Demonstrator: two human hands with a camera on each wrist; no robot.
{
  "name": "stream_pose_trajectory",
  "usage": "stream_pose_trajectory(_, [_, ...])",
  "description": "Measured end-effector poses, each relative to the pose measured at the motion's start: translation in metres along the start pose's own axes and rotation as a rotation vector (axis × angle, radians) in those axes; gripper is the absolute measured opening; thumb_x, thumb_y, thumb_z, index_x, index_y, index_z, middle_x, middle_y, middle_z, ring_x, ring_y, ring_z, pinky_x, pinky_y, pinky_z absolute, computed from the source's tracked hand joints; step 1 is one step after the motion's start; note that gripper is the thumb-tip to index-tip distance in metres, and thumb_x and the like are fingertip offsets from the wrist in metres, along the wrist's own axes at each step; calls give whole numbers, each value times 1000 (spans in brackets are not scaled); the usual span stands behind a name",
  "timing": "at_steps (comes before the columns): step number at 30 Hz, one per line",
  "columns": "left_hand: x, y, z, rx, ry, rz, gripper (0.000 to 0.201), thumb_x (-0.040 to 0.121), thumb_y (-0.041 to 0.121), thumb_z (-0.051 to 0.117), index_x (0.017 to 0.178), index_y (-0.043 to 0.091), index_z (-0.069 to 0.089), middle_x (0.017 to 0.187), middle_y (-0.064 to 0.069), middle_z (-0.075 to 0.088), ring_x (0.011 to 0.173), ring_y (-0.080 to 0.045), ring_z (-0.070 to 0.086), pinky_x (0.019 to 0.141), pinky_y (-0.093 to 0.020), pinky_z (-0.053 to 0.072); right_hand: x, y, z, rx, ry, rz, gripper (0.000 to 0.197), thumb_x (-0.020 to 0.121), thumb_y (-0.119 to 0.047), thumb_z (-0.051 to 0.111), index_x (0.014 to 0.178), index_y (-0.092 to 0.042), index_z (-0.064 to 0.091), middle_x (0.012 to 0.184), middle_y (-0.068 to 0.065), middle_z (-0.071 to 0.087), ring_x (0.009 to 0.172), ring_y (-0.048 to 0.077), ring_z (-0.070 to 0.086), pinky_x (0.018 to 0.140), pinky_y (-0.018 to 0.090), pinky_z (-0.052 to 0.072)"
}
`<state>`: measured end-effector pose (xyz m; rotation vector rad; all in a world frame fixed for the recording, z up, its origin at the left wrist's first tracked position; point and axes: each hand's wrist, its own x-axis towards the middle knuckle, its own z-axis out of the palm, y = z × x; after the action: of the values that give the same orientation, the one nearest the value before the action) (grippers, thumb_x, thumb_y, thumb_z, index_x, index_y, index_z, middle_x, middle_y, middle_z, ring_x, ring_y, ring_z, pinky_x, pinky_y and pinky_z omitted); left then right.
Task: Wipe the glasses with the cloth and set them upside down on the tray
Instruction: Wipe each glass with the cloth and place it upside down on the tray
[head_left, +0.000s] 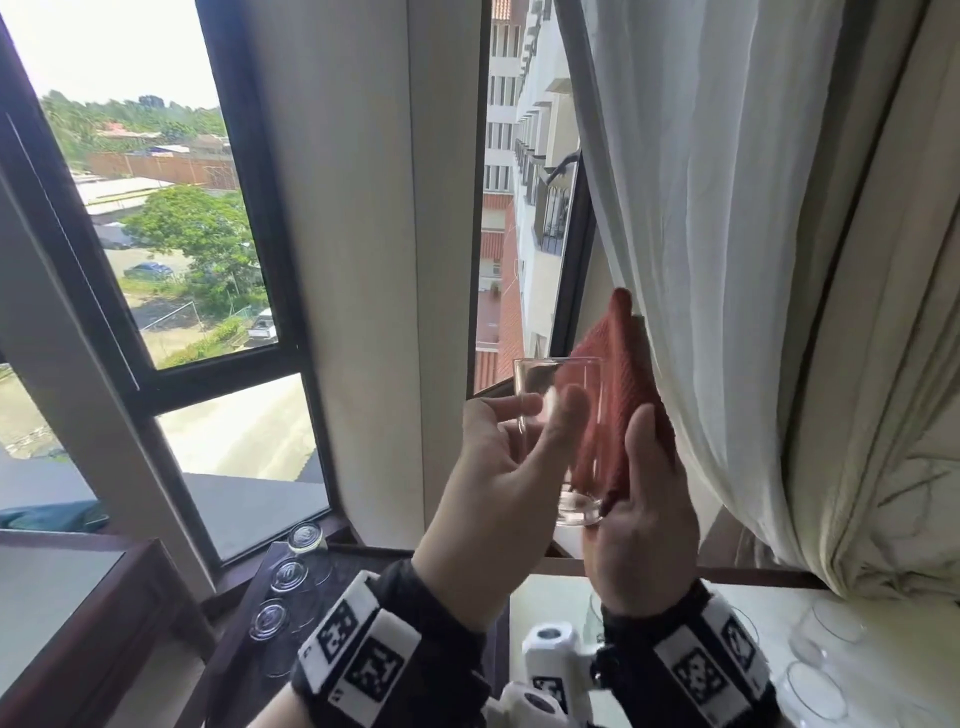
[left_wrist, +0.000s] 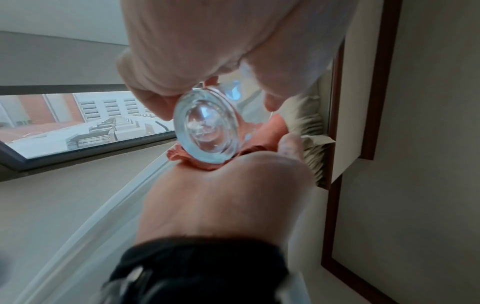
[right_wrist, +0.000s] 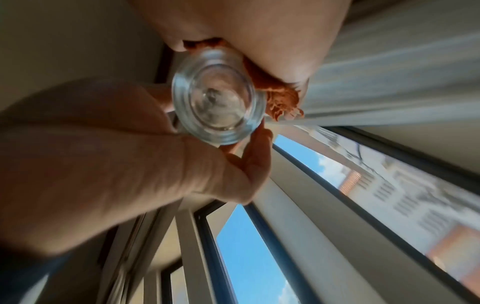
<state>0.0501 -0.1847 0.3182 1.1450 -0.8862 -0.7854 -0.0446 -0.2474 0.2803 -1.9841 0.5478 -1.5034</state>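
I hold a clear glass (head_left: 537, 376) up in front of the window, its mouth up and its thick base (left_wrist: 206, 127) toward my wrists. My left hand (head_left: 548, 415) grips the glass, with the thumb on the near side and the fingers on the left wall. My right hand (head_left: 639, 467) holds a red cloth (head_left: 618, 364) against the glass's right side, thumb on the cloth. In the right wrist view the cloth (right_wrist: 280, 96) is bunched between the right palm and the glass (right_wrist: 218, 102). The dark tray (head_left: 236, 634) lies at the lower left.
Three glasses (head_left: 288, 574) stand upside down in a row on the tray. Several more glasses (head_left: 815, 696) stand on the white table (head_left: 550, 603) at the lower right. A white curtain (head_left: 727, 260) hangs close behind my right hand. A wooden table edge (head_left: 78, 649) is at the far left.
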Motion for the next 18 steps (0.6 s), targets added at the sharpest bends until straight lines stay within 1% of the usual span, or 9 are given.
stream_pose_trajectory(3, [6,3,-6,-68,3,-10,86,83,84,58,126,11,60,107,-14,66,92,-28,62,90,-34,56,10,-32,5,165,23,-193,32,105,-24,38,126,-38,58,112,-12,66,90,3,62,85,4,46])
stream_pose_trajectory(6, [14,15,-16,-111,36,9,87,88,80,52,132,6,63,124,-21,70,114,-38,68,106,-55,52,-10,-26,17,300,-81,-270,45,107,-40,36,150,-32,43,155,1,46,134,26,48,112,37,37])
stream_pose_trajectory(8, [15,20,-19,-121,19,36,85,92,69,50,132,-6,57,106,-18,71,94,-34,67,95,-50,55,-26,-5,20,140,-78,-283,44,107,-32,40,148,-49,40,144,-22,54,139,-2,43,109,20,41])
stream_pose_trajectory(9, [15,21,-19,-111,1,54,84,92,65,50,131,-9,54,96,-17,66,85,-31,62,88,-50,54,-29,3,19,-43,-51,-248,58,104,-21,48,145,-59,33,129,-25,62,125,-18,47,97,13,46])
stream_pose_trajectory(10, [13,20,-18,-95,-20,66,82,92,64,51,129,-9,53,92,-17,63,81,-29,58,84,-51,54,-31,12,20,-207,23,-237,87,93,-5,62,146,-62,24,116,-12,70,113,-17,56,96,14,44])
stream_pose_trajectory(12, [9,13,-13,-33,-68,81,77,97,66,50,126,-6,52,94,-22,63,80,-28,59,82,-51,57,-19,23,17,-301,139,-163,135,57,16,86,153,-50,18,113,16,68,103,18,67,106,14,33])
stream_pose_trajectory(13, [7,10,-10,6,-72,86,75,99,67,48,126,-2,53,95,-18,65,80,-23,62,80,-43,59,-12,20,12,-274,111,-139,128,59,16,85,151,-50,25,118,15,61,105,23,64,106,13,36])
stream_pose_trajectory(16, [5,10,-4,61,2,95,75,90,73,43,122,6,54,100,-4,64,77,0,62,71,-16,54,6,-10,10,-61,50,-109,25,103,-31,51,114,-50,63,107,-31,65,95,-4,62,86,12,52])
stream_pose_trajectory(18, [11,12,-9,29,39,82,78,95,79,40,114,5,54,101,-9,62,86,-12,63,80,-28,56,4,-31,15,131,22,-189,33,103,-52,41,119,-41,68,118,-24,68,95,15,62,92,26,47])
